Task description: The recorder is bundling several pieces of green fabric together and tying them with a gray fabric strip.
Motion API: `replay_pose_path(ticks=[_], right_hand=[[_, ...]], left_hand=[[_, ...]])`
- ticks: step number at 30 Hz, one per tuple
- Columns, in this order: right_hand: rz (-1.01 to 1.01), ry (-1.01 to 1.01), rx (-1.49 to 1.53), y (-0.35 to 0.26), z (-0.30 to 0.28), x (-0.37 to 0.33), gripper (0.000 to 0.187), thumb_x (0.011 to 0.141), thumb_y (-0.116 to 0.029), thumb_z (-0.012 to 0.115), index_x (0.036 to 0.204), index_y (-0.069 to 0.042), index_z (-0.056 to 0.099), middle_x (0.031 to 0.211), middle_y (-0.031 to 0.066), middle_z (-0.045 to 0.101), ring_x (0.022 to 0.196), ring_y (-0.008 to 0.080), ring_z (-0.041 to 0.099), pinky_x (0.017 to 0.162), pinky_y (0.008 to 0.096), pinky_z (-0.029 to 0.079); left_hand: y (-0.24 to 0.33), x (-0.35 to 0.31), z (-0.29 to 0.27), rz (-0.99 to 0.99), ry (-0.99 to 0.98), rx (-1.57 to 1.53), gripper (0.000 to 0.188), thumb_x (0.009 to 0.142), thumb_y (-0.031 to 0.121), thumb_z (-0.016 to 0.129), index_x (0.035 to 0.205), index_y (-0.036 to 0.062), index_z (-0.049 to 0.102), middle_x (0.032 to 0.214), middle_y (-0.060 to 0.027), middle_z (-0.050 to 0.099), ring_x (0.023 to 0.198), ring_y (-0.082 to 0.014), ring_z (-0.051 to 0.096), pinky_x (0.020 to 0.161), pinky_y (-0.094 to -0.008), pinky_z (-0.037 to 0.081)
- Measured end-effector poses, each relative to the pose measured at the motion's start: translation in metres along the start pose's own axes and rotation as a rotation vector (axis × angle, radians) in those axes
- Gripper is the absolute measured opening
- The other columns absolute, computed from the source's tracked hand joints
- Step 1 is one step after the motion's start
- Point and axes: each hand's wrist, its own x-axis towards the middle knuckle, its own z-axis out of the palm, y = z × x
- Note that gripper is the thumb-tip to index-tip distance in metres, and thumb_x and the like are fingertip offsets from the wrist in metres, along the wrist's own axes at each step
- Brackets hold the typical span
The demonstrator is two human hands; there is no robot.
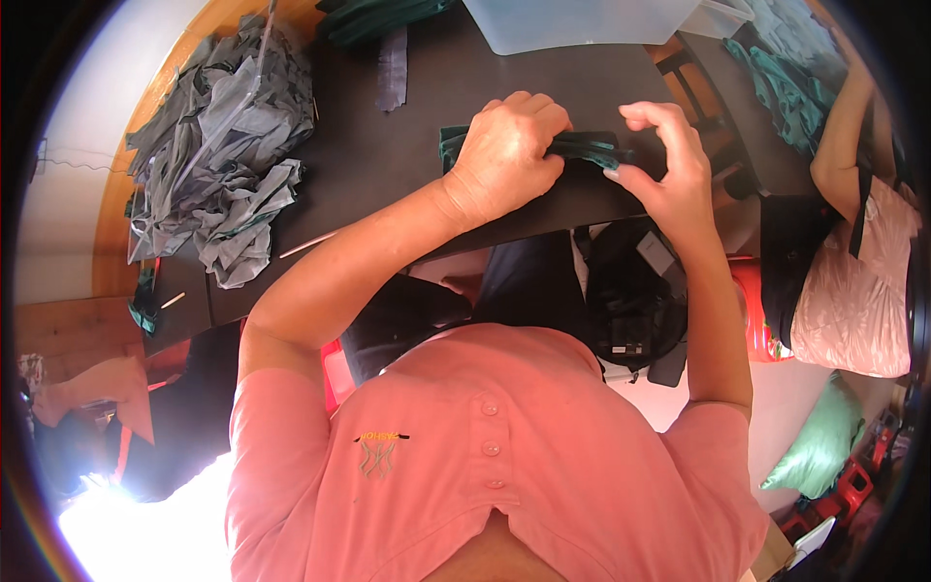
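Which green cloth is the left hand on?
The folded dark green cloth extending toward the right hand; the far green bundle and leftmost green scrap lie apart.

The left hand point(509, 150) hides part of the green cloth point(584, 148); the top edge crops a translucent bin point(572, 24).

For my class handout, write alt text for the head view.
A person's left hand grips dark green cloth over a dark table; the open right hand is at its right end. Grey fabric lies heaped at left.
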Motion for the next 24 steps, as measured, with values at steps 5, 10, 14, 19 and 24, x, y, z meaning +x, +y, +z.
replay_pose_path(ticks=[5, 10, 14, 19, 24], right_hand=[[0.064, 0.055, 0.164, 0.004, -0.007, -0.013, 0.045, 0.066, -0.001, 0.074, 0.108, -0.009, 0.060, 0.099, 0.0034, 0.064, 0.094, 0.0214, 0.060, 0.088, 0.0337, 0.042], [0.157, 0.079, 0.263, 0.008, -0.003, -0.019, 0.036, 0.071, 0.005, 0.069, 0.104, -0.006, 0.061, 0.091, 0.0033, 0.065, 0.086, 0.0162, 0.061, 0.080, 0.0305, 0.048], [0.154, 0.094, 0.330, 0.001, 0.002, -0.019, 0.028, 0.074, 0.010, 0.065, 0.099, -0.004, 0.063, 0.088, 0.0035, 0.065, 0.078, 0.0137, 0.062, 0.073, 0.0276, 0.050], [0.131, 0.079, 0.321, 0.000, 0.004, -0.019, 0.024, 0.074, 0.008, 0.066, 0.094, -0.004, 0.064, 0.085, 0.0037, 0.065, 0.077, 0.0145, 0.062, 0.071, 0.0276, 0.049], [0.098, 0.050, 0.278, -0.005, 0.005, -0.014, 0.021, 0.072, 0.005, 0.069, 0.090, -0.006, 0.065, 0.082, 0.0044, 0.064, 0.073, 0.0181, 0.060, 0.067, 0.0287, 0.045]], left_hand=[[0.007, 0.003, -0.002, -0.026, -0.018, -0.036, 0.029, 0.068, 0.004, 0.070, 0.096, 0.0055, 0.064, 0.088, -0.0093, 0.063, 0.085, -0.0304, 0.060, 0.073, -0.0402, 0.051], [0.011, 0.004, -0.002, -0.041, -0.016, -0.085, 0.046, 0.063, 0.003, 0.070, 0.107, 0.0070, 0.059, 0.086, -0.0084, 0.062, 0.082, -0.0293, 0.060, 0.075, -0.0419, 0.048], [0.010, 0.003, -0.003, 0.045, 0.013, -0.134, 0.047, 0.062, 0.002, 0.073, 0.106, 0.0085, 0.056, 0.098, -0.0103, 0.059, 0.080, -0.0292, 0.060, 0.076, -0.0412, 0.048], [0.013, 0.006, -0.007, 0.116, 0.005, -0.190, 0.042, 0.063, 0.002, 0.073, 0.100, 0.0090, 0.054, 0.103, -0.0092, 0.056, 0.078, -0.0274, 0.059, 0.076, -0.0401, 0.047], [0.012, 0.005, -0.003, 0.097, -0.023, -0.182, 0.035, 0.067, 0.003, 0.074, 0.097, 0.0099, 0.056, 0.102, -0.0085, 0.055, 0.074, -0.0262, 0.059, 0.077, -0.0401, 0.046]])
